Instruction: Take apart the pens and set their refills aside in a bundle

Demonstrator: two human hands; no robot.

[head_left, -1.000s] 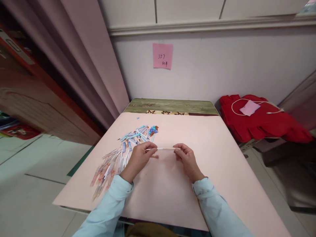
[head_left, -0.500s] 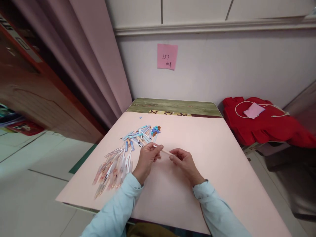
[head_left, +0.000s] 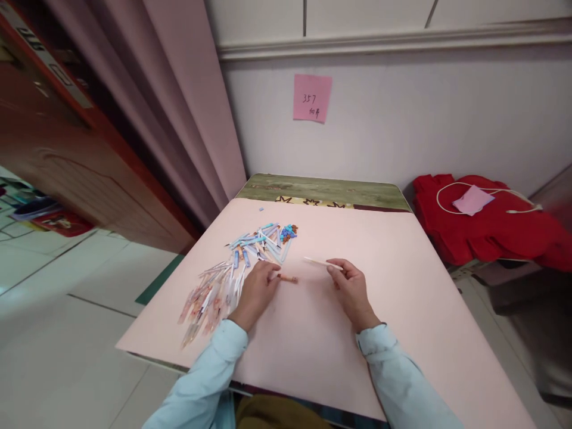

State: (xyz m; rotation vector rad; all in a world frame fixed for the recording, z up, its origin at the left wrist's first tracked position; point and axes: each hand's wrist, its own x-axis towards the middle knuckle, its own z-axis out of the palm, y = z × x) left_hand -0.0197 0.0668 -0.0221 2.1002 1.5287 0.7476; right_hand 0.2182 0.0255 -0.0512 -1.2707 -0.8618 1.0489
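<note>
My right hand (head_left: 351, 292) pinches a thin, pale pen barrel (head_left: 318, 261) between thumb and fingertips, its free end pointing left above the table. My left hand (head_left: 259, 292) has its fingers curled around the left end of a short brown pen part (head_left: 289, 279), low over the tabletop; the fingertips partly hide that end. Just beyond the left hand lies a heap of blue and white pen parts (head_left: 254, 241). Beside its wrist, a spread of clear and pinkish pen pieces (head_left: 210, 298) covers the table's left side.
Small blue and brown pieces (head_left: 289, 233) are piled by the heap's right end. One little blue piece (head_left: 261, 209) lies farther back on the pale-pink table cover (head_left: 384, 357). Red cloth (head_left: 482, 232) with a white cable sits to the right. A pink note (head_left: 311, 98) is on the wall.
My hands have moved apart. The pale barrel, earlier held between both, is now in my right hand alone. My left hand has come down to the brown part. The view has shifted slightly.
</note>
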